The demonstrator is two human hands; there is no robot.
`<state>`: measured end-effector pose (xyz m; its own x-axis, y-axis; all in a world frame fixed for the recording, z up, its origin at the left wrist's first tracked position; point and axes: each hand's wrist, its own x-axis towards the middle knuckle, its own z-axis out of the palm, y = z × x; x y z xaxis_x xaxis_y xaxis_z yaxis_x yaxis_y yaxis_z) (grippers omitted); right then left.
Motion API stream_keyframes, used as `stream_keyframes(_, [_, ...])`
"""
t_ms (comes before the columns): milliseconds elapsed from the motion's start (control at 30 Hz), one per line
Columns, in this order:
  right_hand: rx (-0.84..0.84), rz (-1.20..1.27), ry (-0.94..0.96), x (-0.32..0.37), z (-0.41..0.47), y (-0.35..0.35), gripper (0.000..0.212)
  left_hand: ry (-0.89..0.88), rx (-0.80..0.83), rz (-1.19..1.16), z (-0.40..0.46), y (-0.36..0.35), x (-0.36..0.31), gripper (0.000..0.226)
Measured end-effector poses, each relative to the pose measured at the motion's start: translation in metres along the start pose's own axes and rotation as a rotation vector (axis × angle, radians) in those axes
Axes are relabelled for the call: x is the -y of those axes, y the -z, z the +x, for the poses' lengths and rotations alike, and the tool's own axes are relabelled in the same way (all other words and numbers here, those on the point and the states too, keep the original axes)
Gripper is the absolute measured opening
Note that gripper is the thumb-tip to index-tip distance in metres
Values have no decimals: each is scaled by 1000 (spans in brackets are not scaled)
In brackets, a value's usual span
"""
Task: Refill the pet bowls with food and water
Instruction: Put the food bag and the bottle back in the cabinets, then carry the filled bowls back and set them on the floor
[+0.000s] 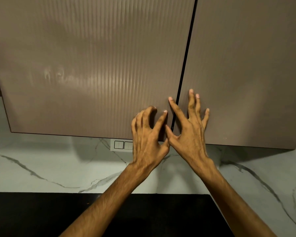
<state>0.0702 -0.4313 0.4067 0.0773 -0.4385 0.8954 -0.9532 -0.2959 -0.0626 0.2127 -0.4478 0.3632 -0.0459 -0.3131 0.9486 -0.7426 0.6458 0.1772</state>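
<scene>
Cabinet doors [96,74] unlabelled, left hand [148,135], right hand [189,132] touching.

Left hand [148,134] and right hand [189,129] press fingertips against 2 closed cabinet doors [92,65] above a marble backsplash [41,165].

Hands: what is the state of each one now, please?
Left hand: open, fingers bent, tips on the left door, holding nothing.
Right hand: open, fingers spread on the right door, holding nothing.

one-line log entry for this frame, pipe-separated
stage: opening wall cabinet | left hand: fingertips on left door, at seam edge | right hand: spread on right door | doors: shut | bowls: not in view
</scene>
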Motion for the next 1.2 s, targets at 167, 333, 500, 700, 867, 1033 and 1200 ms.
stream_keyframes(167, [17, -2, -18, 2, 0, 2, 88, -26, 41, 48, -2, 3, 1, 81])
stream_keyframes(333, [53, 18, -33, 5, -1, 7, 85, -48, 90, 86, -3, 12, -1, 80])
stream_keyframes(500, [96, 107, -84, 11, -12, 12, 83, -67, 122, 19, -10, 26, -5, 78])
stream_keyframes(700, [138, 237, -156, 18, -41, 20, 81, -46, 132, -98, -25, 42, -8, 72])
stream_keyframes(867, [180, 304, -226, 25, -67, 30, 77, -3, 160, -148, -44, 53, -13, 73])
stream_keyframes(1033, [245, 314, -288, 32, -91, 39, 75, 50, 195, -176, -68, 59, -21, 70])
stream_keyframes(1200, [292, 338, -342, 34, -121, 40, 71, 124, 255, -197, -96, 65, -26, 71])
